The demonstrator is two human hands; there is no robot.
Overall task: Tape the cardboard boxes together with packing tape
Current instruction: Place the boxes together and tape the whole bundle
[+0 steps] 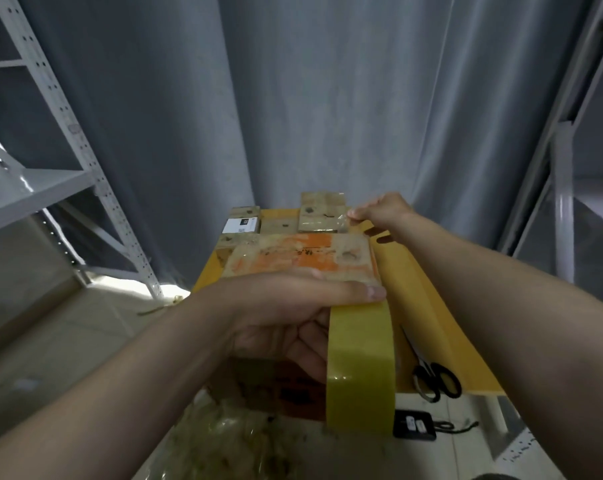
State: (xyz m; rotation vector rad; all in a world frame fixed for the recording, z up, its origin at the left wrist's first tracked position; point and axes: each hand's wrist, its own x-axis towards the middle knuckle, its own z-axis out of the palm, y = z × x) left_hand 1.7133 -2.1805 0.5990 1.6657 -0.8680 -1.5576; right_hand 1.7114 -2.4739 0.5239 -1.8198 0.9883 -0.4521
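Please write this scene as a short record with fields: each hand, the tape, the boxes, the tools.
cardboard boxes: grouped on the yellow table
left hand: grips the tape roll at their near edge
right hand: pinches the tape end at their far side
scissors: lying on the table, right side

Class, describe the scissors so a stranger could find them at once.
Find the yellow table in the middle. On its near right corner, beside the tape roll, lie the scissors. Two black loop handles set them apart from the flat black device on the floor.
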